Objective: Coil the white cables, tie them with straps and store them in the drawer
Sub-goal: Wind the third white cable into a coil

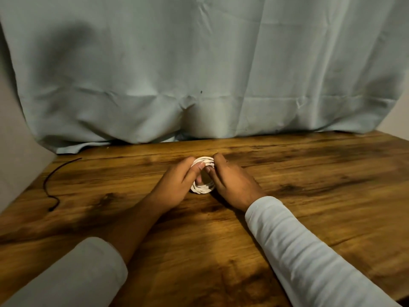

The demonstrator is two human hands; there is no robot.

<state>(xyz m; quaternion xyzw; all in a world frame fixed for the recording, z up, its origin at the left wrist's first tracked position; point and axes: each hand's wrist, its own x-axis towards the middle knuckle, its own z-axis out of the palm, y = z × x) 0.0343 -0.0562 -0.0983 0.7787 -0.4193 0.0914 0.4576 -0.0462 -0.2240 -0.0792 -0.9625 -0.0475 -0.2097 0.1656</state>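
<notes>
1. The white cable coil (203, 189) sits mid-bench (321, 173), wound into a small ring and standing slightly up off the wood.
2. Both hands are grasping it. The left hand (177, 183) curls round its 9 o'clock side with the thumb laid over the top turns. The right hand (232, 182) pinches the 3 o'clock side.
3. A thin dark cord (45, 186), possibly a strap, lies well apart at 9 o'clock from the coil, near the bench edge.
4. Risk: fetching that cord means freeing one hand. The turns look springy and loosely stacked, so with only one hand gripping them they could fan out or unwind.
5. Risk: an end of the cable may be tucked under the fingers, though I cannot tell. If it slips, the outer loop goes first.
6. No drawer is in view, only a curtain (199, 63) at 12 o'clock, so carrying an untied coil to the drawer would invite tangling.
</notes>
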